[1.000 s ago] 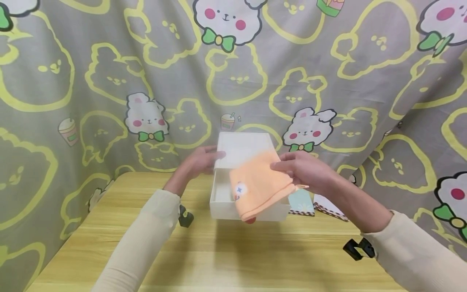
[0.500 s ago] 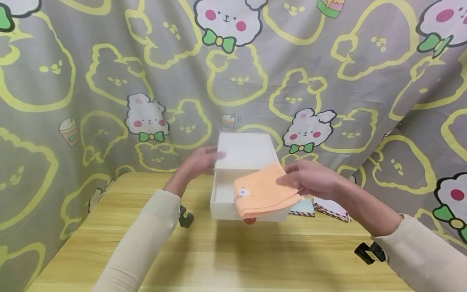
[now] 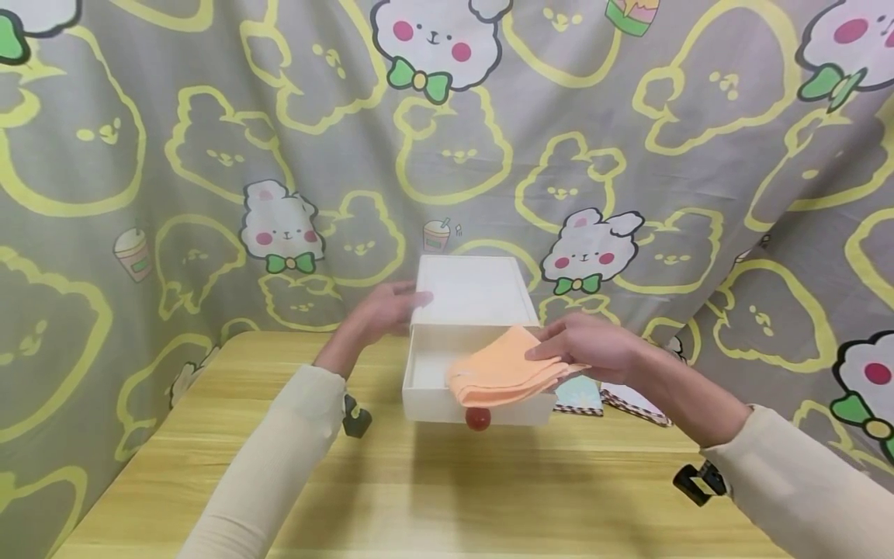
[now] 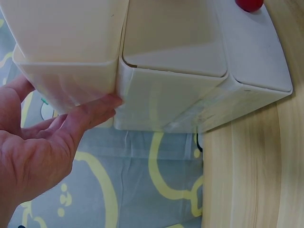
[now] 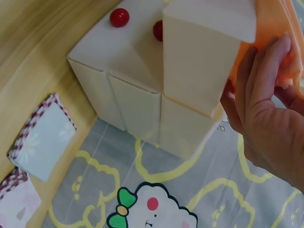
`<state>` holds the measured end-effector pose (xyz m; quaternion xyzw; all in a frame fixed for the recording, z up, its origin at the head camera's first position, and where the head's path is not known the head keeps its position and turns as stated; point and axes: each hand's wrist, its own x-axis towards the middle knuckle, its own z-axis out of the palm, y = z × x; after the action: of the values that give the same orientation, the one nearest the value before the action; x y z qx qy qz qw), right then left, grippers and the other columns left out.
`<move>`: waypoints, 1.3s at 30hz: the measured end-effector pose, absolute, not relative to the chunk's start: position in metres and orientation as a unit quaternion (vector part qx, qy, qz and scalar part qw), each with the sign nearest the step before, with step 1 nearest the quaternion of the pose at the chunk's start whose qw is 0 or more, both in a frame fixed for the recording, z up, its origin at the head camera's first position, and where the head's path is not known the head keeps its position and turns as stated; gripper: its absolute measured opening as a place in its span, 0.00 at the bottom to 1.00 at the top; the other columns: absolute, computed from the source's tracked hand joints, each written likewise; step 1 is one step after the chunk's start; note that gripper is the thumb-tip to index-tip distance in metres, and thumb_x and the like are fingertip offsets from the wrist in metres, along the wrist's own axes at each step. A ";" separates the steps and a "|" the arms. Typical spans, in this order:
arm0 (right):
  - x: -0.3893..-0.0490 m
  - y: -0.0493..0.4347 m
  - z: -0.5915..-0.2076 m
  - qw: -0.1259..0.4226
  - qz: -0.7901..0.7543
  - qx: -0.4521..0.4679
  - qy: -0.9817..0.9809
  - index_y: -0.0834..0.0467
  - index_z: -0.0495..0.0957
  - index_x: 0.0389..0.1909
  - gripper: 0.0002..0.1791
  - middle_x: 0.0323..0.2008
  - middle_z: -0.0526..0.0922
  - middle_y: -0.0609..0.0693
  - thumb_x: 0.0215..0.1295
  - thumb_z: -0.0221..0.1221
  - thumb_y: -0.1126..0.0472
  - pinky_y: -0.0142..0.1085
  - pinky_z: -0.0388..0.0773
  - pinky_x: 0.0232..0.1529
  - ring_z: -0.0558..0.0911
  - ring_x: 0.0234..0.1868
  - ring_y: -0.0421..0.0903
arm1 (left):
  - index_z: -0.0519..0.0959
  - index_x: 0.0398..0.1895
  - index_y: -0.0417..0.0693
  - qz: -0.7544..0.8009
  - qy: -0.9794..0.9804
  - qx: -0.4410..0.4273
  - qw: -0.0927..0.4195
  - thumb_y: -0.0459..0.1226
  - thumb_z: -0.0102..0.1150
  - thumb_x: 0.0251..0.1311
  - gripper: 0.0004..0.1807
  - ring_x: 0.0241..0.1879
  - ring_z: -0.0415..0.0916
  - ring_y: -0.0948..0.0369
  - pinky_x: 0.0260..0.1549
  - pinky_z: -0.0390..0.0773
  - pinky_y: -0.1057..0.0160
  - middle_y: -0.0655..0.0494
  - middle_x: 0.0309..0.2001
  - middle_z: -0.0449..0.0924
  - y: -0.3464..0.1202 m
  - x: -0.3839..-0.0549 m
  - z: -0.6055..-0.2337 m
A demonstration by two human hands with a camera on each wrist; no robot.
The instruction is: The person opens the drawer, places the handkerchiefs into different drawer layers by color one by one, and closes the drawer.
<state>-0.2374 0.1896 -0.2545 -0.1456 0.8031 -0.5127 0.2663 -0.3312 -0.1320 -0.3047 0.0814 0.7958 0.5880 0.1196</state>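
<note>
My right hand [image 3: 594, 345] pinches a folded orange towel [image 3: 503, 373] over the pulled-out top drawer [image 3: 429, 404] of a small white drawer unit [image 3: 475, 291]. Towards me, the towel's folded edge overhangs the drawer front, just above its red knob [image 3: 478, 419]. Inside, the left part of the drawer is visible; the towel covers the rest. My left hand [image 3: 384, 310] lies against the unit's left side, its thumb at the top edge. In the left wrist view, that hand's fingers [image 4: 97, 111] touch the side wall near the top tier.
Beside the unit on the right lie a light blue cloth [image 3: 578, 394] and a pale pink-white cloth [image 3: 632, 402], both with checked trim. The lower drawers, with red knobs [image 5: 119, 17], are pushed in. A patterned curtain [image 3: 335, 140] hangs behind the wooden table [image 3: 433, 497].
My right hand has lowered the orange towel towards the open drawer, and the towel now lies flatter. The red knob shows fully below it. My left hand stays at the unit's side.
</note>
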 end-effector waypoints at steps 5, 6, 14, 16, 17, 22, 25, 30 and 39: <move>-0.239 0.186 -0.258 0.241 -0.513 -0.141 0.812 0.75 0.80 0.48 0.18 0.25 0.87 0.50 0.69 0.61 0.61 0.26 0.81 0.27 0.84 0.25 0.37 | 0.57 0.80 0.48 0.588 0.796 0.082 0.119 0.50 0.61 0.69 0.41 0.64 0.76 0.44 0.61 0.80 0.46 0.41 0.66 0.75 -0.131 -0.331 -0.305; -0.239 0.186 -0.259 0.238 -0.515 -0.139 0.811 0.75 0.81 0.48 0.18 0.25 0.87 0.50 0.69 0.61 0.62 0.26 0.81 0.28 0.84 0.25 0.37 | 0.57 0.80 0.48 0.588 0.796 0.081 0.119 0.50 0.61 0.69 0.41 0.64 0.76 0.44 0.61 0.80 0.46 0.41 0.66 0.75 -0.131 -0.331 -0.305; -0.244 0.180 -0.263 0.231 -0.520 -0.129 0.812 0.76 0.82 0.43 0.16 0.23 0.87 0.49 0.68 0.61 0.63 0.26 0.83 0.29 0.85 0.25 0.38 | 0.56 0.80 0.48 0.586 0.798 0.079 0.118 0.50 0.61 0.69 0.42 0.64 0.76 0.44 0.61 0.80 0.46 0.41 0.67 0.74 -0.131 -0.330 -0.304; -0.245 0.179 -0.265 0.225 -0.519 -0.126 0.815 0.75 0.82 0.41 0.15 0.23 0.86 0.49 0.68 0.61 0.63 0.26 0.82 0.29 0.85 0.25 0.37 | 0.56 0.80 0.47 0.587 0.796 0.081 0.119 0.50 0.61 0.69 0.42 0.64 0.76 0.44 0.61 0.81 0.47 0.41 0.67 0.75 -0.132 -0.331 -0.304; -0.245 0.178 -0.265 0.221 -0.519 -0.124 0.816 0.75 0.83 0.41 0.15 0.23 0.86 0.49 0.68 0.61 0.64 0.26 0.82 0.29 0.85 0.25 0.37 | 0.56 0.80 0.47 0.589 0.795 0.082 0.119 0.50 0.61 0.69 0.42 0.64 0.76 0.44 0.61 0.81 0.47 0.41 0.67 0.75 -0.132 -0.331 -0.304; -0.245 0.176 -0.268 0.197 -0.540 -0.106 0.812 0.77 0.82 0.45 0.16 0.26 0.87 0.50 0.69 0.59 0.65 0.30 0.86 0.34 0.85 0.28 0.38 | 0.56 0.80 0.46 0.592 0.792 0.084 0.120 0.49 0.61 0.69 0.42 0.64 0.76 0.44 0.61 0.81 0.47 0.40 0.67 0.75 -0.131 -0.331 -0.305; -0.244 0.174 -0.269 0.181 -0.549 -0.094 0.810 0.77 0.81 0.45 0.16 0.27 0.87 0.50 0.70 0.59 0.64 0.32 0.87 0.38 0.86 0.30 0.40 | 0.56 0.80 0.46 0.594 0.791 0.085 0.120 0.49 0.61 0.69 0.42 0.64 0.76 0.43 0.61 0.80 0.46 0.40 0.66 0.75 -0.131 -0.331 -0.305; -0.240 0.168 -0.271 0.150 -0.536 -0.077 0.827 0.73 0.83 0.43 0.17 0.25 0.86 0.49 0.72 0.59 0.60 0.30 0.83 0.37 0.83 0.30 0.40 | 0.56 0.80 0.46 0.594 0.791 0.085 0.120 0.49 0.61 0.69 0.42 0.64 0.75 0.43 0.62 0.80 0.45 0.40 0.67 0.75 -0.131 -0.331 -0.305; -0.235 0.162 -0.274 0.174 -0.549 -0.097 0.812 0.74 0.79 0.53 0.18 0.46 0.81 0.59 0.70 0.58 0.64 0.28 0.81 0.41 0.79 0.37 0.41 | 0.56 0.80 0.47 0.589 0.795 0.082 0.120 0.50 0.61 0.69 0.42 0.64 0.75 0.44 0.61 0.80 0.46 0.41 0.66 0.75 -0.131 -0.330 -0.305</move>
<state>-0.2352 0.1616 -0.2742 -0.0967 0.8121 -0.5487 0.1736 -0.3304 -0.1315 -0.3049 0.0819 0.7950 0.5890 0.1199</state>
